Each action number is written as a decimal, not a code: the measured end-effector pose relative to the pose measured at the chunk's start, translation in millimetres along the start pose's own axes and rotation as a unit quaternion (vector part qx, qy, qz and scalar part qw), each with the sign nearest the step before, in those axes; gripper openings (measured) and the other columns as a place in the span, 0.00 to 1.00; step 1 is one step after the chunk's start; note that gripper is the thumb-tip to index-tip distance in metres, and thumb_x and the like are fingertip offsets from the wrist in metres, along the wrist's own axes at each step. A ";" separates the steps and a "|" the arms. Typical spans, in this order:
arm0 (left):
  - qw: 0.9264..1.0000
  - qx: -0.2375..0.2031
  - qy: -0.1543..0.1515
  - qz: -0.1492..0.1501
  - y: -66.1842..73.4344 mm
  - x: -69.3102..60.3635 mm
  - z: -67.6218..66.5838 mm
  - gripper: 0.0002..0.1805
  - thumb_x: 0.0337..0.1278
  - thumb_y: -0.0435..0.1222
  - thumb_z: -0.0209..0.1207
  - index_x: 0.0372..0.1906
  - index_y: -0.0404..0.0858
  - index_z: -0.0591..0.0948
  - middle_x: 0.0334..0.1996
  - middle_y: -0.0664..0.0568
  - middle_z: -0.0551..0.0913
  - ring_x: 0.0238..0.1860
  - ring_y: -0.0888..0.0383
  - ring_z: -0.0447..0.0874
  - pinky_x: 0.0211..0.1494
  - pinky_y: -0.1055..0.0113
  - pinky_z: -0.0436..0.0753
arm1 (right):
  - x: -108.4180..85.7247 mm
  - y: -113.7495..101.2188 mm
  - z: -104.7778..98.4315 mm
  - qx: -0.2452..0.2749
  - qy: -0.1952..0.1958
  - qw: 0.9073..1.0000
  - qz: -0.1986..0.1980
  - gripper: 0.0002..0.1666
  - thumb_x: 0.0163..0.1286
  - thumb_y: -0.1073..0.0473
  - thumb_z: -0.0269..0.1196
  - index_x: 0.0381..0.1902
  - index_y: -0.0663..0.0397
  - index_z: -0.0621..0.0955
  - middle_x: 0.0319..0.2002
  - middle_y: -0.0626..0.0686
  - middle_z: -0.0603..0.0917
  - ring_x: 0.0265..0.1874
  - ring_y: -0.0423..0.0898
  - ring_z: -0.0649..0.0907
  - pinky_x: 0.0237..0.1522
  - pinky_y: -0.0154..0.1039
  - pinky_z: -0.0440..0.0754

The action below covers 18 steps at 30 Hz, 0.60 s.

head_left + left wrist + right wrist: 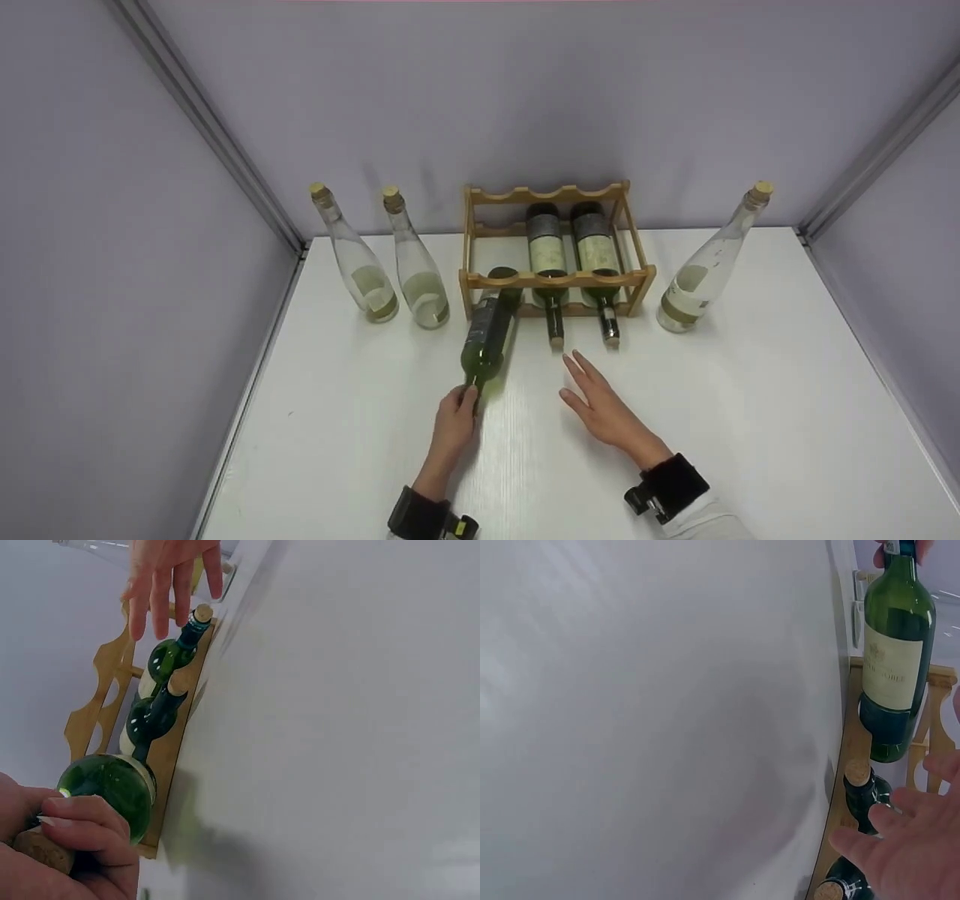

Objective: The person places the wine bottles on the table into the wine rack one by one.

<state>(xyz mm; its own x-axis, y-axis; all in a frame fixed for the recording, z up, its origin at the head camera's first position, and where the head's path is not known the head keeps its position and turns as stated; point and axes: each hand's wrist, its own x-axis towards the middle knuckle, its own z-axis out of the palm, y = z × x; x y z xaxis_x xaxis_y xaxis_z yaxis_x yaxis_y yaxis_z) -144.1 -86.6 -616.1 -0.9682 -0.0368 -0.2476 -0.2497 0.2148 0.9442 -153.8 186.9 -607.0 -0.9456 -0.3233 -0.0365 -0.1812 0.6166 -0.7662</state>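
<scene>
My left hand [454, 424] grips the neck of a green wine bottle [487, 337], whose base lies at the left front of the wooden rack [466, 255]. In the left wrist view the fingers [90, 832] curl round the neck just by the cork. The right wrist view shows the held bottle's pale label [892, 667]. Two more green bottles [547, 251] [598, 251] lie in the rack, corks toward me. My right hand [611, 416] hovers in front of them with its fingers spread, holding nothing.
Two clear corked bottles [364, 281] [421, 277] stand left of the rack, and another clear bottle [701, 277] stands to its right. Grey walls [555, 90] enclose the back and sides of the white table [337, 450].
</scene>
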 end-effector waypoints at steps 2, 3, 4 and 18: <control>0.999 -0.022 -0.029 0.002 -0.8 -1.1 5.7 0.20 0.76 0.39 0.45 0.56 0.25 0.73 0.26 0.48 0.75 0.24 0.59 0.72 0.25 0.68 0.72 | -0.4 -1.1 1.7 -0.001 -0.001 1.000 -0.002 0.39 0.77 0.42 0.51 0.78 0.51 0.54 0.77 0.58 0.49 0.74 0.58 0.51 0.70 0.59 0.52; 0.998 -0.033 -0.044 0.003 -1.7 -1.8 8.4 0.19 0.75 0.38 0.46 0.56 0.25 0.72 0.25 0.49 0.74 0.23 0.60 0.71 0.24 0.68 0.71 | -0.5 -1.5 2.6 -0.001 -0.002 1.000 -0.003 0.39 0.77 0.42 0.51 0.78 0.51 0.55 0.77 0.59 0.49 0.74 0.58 0.51 0.70 0.59 0.52; 0.998 -0.043 -0.053 0.004 -3.0 -2.6 11.5 0.18 0.74 0.37 0.46 0.57 0.26 0.70 0.24 0.50 0.73 0.21 0.60 0.70 0.22 0.68 0.71 | -0.5 -1.7 3.5 -0.003 -0.002 1.000 -0.004 0.39 0.77 0.42 0.51 0.78 0.51 0.55 0.77 0.59 0.49 0.74 0.58 0.51 0.70 0.58 0.52; 0.998 -0.018 -0.062 0.027 -13.8 -13.9 30.3 0.12 0.75 0.40 0.47 0.44 0.32 0.69 0.20 0.51 0.74 0.17 0.60 0.70 0.21 0.68 0.71 | -1.0 -5.4 12.6 0.008 -0.003 1.000 -0.029 0.39 0.77 0.43 0.52 0.78 0.51 0.55 0.76 0.61 0.51 0.74 0.59 0.53 0.69 0.58 0.55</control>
<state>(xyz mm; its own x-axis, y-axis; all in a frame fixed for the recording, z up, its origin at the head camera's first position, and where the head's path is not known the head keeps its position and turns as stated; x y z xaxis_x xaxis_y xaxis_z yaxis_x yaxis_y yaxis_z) -126.7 -59.5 -632.3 -0.9710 0.0955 -0.2191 -0.1999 0.1781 0.9635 -148.4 174.8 -611.0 -0.9321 -0.3621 0.0044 -0.2311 0.5856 -0.7770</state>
